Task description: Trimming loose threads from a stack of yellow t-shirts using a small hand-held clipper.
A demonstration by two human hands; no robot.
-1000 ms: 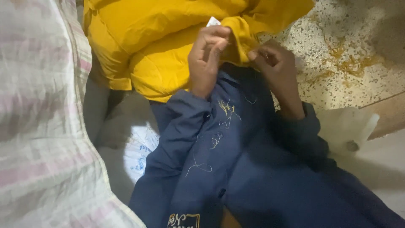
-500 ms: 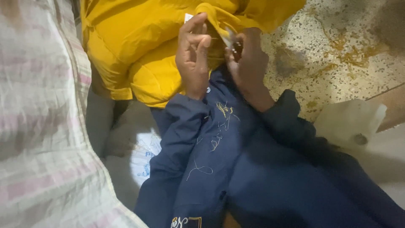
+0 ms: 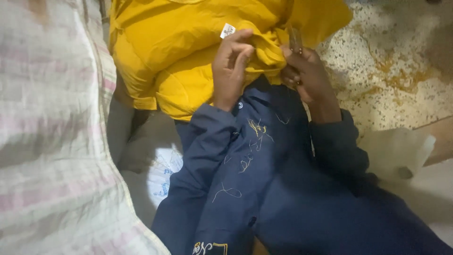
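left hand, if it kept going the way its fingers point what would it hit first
The left hand points up the picture and already grips the bunched yellow garment; going on, it would likely press into that fabric near the small white tag.

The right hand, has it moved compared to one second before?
Yes. The right hand has closed in on the left hand at the yellow garment's bunched edge, away from the speckled floor.

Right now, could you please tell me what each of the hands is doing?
Left hand: closed, pinching a fold of the yellow garment.
Right hand: closed on a small slim tool, against the same fabric.
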